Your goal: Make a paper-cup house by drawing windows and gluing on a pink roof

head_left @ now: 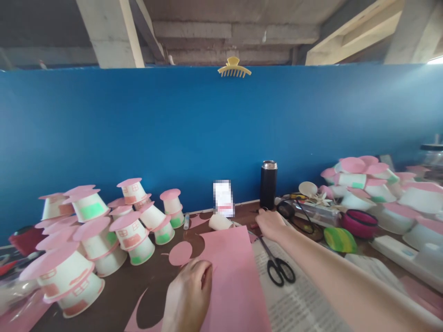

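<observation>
My left hand (189, 291) rests loosely curled at the left edge of a pink paper sheet (231, 272); nothing shows in its hollow. Reaching forward, my right hand (272, 225) is at the back of the table, left of the cables. Its fingers are drawn together beside a thin dark item too small to name. Black-handled scissors (279, 271) lie on a printed page (287, 299) below that arm. A cut pink paper disc (180, 253) lies beyond my left hand, and a white paper cup (220, 222) lies on its side behind the sheet.
Stacked paper cups with pink tops (133, 230) crowd the left. More such cups (377, 184) are piled at right. A black flask (268, 184) and a propped phone (223, 198) stand near the blue wall. A glue stick (186, 221) and a magenta pouch (360, 223) are also on the table.
</observation>
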A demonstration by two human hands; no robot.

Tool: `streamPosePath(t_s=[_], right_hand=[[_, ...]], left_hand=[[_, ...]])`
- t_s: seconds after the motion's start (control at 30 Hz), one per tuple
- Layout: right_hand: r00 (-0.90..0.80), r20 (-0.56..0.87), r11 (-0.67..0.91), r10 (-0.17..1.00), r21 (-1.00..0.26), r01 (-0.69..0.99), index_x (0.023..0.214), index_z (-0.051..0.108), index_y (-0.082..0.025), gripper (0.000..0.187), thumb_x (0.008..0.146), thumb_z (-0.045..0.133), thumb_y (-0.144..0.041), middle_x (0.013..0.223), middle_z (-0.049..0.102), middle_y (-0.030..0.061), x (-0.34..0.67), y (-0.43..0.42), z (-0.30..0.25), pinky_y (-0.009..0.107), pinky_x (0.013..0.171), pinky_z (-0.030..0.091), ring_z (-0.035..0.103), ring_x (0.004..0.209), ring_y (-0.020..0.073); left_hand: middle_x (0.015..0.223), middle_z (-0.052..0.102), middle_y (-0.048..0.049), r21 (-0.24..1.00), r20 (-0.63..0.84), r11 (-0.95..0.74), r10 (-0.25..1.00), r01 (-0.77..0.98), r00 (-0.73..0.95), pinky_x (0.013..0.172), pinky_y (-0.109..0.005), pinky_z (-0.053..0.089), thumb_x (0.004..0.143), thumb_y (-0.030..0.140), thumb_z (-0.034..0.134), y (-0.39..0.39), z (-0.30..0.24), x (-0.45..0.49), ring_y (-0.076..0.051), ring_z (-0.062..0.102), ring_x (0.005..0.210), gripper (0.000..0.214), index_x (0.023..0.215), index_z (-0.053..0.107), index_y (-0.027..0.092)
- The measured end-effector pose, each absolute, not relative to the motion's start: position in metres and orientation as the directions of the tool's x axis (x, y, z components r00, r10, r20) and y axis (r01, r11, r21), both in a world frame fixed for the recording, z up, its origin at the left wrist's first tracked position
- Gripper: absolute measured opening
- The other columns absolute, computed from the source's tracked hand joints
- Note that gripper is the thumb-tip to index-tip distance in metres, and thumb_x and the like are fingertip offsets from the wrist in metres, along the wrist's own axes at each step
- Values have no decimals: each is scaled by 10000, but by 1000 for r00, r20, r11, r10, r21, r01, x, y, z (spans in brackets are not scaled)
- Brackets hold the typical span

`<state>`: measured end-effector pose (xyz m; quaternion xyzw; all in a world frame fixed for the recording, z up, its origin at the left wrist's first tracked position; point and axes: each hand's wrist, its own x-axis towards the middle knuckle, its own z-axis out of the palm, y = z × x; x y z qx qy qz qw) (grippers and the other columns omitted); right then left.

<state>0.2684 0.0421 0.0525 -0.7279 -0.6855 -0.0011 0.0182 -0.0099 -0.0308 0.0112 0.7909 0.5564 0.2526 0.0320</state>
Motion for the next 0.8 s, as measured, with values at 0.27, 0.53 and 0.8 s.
streamPosePath(t_s=[0.27, 0.53, 0.8], right_hand=[[195, 245, -71, 950, -439, 896, 1218, 582, -177, 308, 944, 589, -319, 1229, 611, 85, 267, 30, 85, 425, 849, 544, 637, 1014, 218], [197, 236, 185, 952, -952, 244, 865, 596, -156, 472, 926, 439, -597, 735, 665, 56, 186, -53, 96, 197, 446, 436, 636, 622, 142], [207, 133, 148, 969, -987, -61, 862, 545, -176, 451, 861, 544, -627, 619, 569, -25, 147, -57, 14, 201, 449, 394, 498, 482, 96]], left_hand=[[890, 718, -9, 381, 431, -403, 874, 832, 226, 699, -245, 434, 911, 246, 443, -29, 5, -9, -174, 655, 828, 260, 842, 693, 271], [608, 600, 30, 763, 304, -252, 952, 595, 13, 563, -214, 379, 856, 388, 493, -29, 20, -4, -136, 533, 572, 261, 747, 675, 235], [664, 625, -7, 927, 78, -145, 977, 345, 200, 502, -230, 381, 838, 606, 474, -23, 28, -8, -127, 458, 498, 494, 803, 695, 165]])
